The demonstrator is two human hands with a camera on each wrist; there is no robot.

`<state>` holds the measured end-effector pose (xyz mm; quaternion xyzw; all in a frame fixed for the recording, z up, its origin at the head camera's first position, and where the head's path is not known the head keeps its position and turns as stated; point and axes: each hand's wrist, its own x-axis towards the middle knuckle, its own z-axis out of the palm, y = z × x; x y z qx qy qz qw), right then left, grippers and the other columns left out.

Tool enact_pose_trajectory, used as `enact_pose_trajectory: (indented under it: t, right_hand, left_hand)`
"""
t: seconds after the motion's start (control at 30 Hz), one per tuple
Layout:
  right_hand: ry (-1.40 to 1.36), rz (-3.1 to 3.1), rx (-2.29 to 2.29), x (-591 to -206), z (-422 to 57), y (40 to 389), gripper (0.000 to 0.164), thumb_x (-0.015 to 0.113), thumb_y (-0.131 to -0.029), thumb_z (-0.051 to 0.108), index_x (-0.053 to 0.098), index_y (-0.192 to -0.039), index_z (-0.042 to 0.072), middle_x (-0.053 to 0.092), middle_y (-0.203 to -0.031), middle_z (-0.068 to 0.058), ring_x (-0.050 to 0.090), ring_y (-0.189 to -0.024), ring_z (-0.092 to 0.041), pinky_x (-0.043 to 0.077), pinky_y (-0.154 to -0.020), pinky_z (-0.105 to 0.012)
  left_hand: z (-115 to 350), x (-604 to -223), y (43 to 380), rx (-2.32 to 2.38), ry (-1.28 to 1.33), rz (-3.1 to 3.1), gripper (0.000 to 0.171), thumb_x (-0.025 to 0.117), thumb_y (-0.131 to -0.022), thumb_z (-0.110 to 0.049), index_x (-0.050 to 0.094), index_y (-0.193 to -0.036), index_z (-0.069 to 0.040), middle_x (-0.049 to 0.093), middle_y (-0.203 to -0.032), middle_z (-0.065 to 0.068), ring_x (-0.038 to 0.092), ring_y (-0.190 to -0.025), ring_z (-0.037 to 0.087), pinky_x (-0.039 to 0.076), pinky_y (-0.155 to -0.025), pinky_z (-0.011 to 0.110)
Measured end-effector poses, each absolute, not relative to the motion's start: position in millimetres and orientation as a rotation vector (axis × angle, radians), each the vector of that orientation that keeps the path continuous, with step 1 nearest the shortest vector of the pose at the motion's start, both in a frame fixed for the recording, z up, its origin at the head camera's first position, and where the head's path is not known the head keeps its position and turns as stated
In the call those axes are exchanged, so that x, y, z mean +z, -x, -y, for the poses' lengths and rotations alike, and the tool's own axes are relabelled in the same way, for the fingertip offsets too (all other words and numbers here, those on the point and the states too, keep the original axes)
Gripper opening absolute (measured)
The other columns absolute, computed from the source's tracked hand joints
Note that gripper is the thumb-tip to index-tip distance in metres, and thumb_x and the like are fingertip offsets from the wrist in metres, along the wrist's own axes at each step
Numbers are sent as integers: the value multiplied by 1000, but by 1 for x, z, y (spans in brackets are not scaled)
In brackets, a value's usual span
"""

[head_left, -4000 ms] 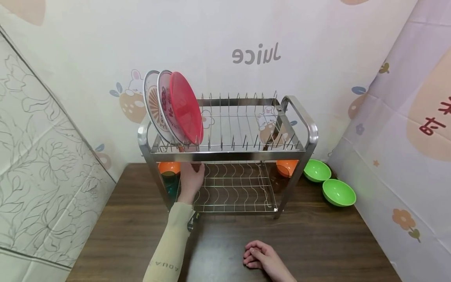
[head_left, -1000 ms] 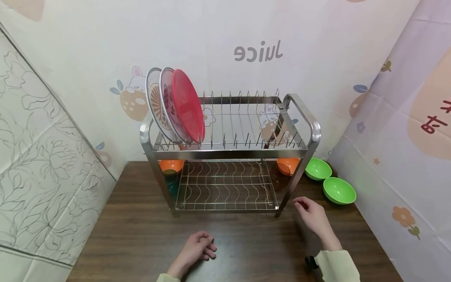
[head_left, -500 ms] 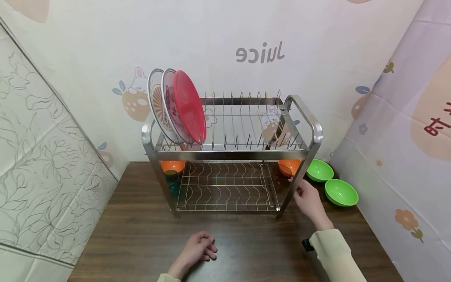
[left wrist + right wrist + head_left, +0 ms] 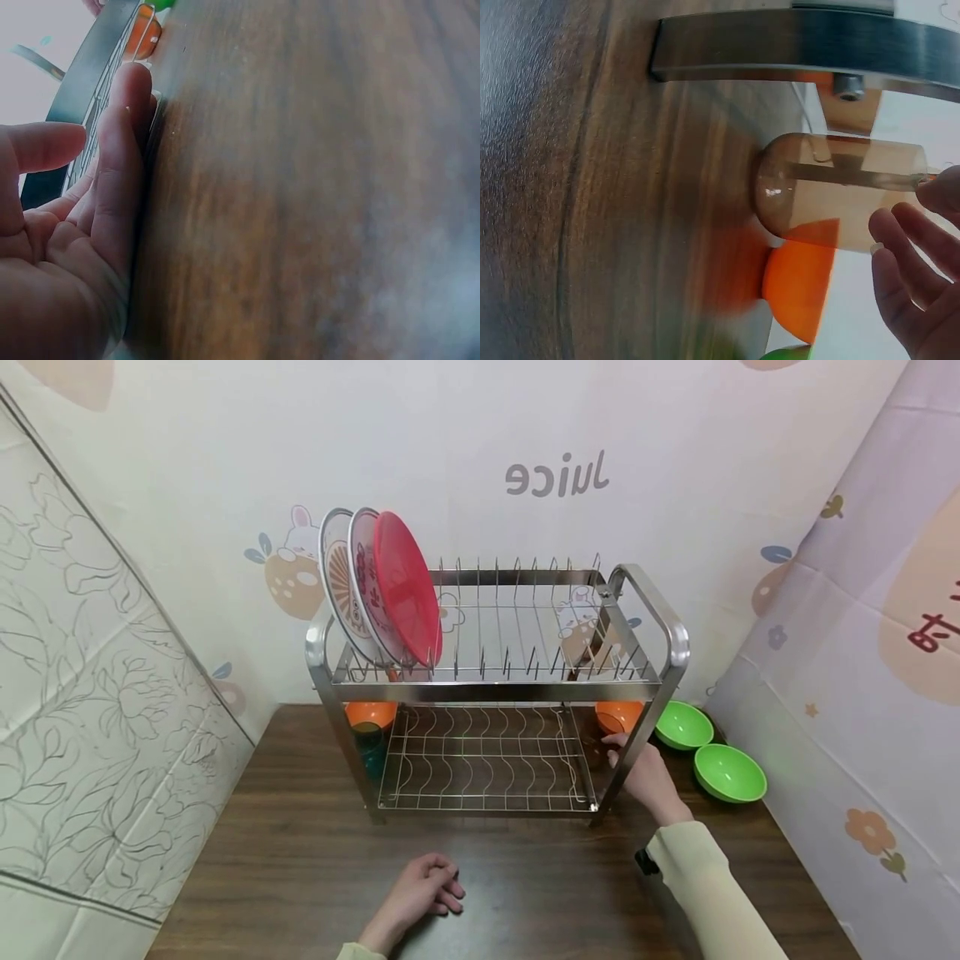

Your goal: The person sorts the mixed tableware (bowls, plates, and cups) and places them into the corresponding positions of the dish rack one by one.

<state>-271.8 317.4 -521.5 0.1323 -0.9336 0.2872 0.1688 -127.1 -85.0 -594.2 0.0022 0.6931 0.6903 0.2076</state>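
Note:
My right hand (image 4: 647, 774) reaches past the right front post of the metal dish rack (image 4: 487, 692). Its fingers are at the rim of a clear brown cup (image 4: 780, 187), which stands upright on the table; in the right wrist view thumb and fingers are spread apart, not closed round it. Behind the cup sits an orange bowl (image 4: 799, 281). My left hand (image 4: 416, 893) rests on the table in front of the rack, fingers loosely bent, holding nothing. On the rack's upper tier, a red plate (image 4: 407, 589) and two white patterned plates (image 4: 337, 577) stand on edge at the left.
Two green bowls (image 4: 729, 773) sit on the dark wooden table (image 4: 285, 860) to the right of the rack. At the rack's left side are another orange bowl (image 4: 378, 714) and a teal cup (image 4: 372, 756). A printed cloth wall (image 4: 675, 460) stands behind.
Four seconds ago the left hand was at the rack's left side; it now lies on the table. The right hand has moved from the table front to the brown cup by the right post.

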Motion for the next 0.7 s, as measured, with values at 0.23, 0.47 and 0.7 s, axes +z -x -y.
enact_pose_trajectory:
  t: [0.23,0.47,0.7]
  right_hand:
    - [-386,2622,749,-525,-313,274,11,69,-91,3,72,-101,0,70,-90,-11,60,-82,-31,47,-76,-49]
    - [-277,2643,819,-520,-318,267,12,68,-94,9,72,-101,0,69,-93,-13,63,-82,-31,50,-74,-50]
    - [-263,2544,724,-516,-329,250,5,67,-89,1,69,-92,4,66,-88,-11,62,-75,-30,48,-65,-48]
  left_hand:
    - [85,-596,127,1916,-4,-1939,22,55,-100,-14,57,-108,6,71,-83,13,71,-67,22,52,-53,23]
    - [85,-598,127,1904,-3,-1956,22,54,-101,-14,57,-109,6,70,-82,13,70,-66,22,52,-53,23]
    - [85,-596,127,1894,1,-1959,23,54,-101,-15,58,-108,6,70,-82,12,71,-66,22,52,-52,23]
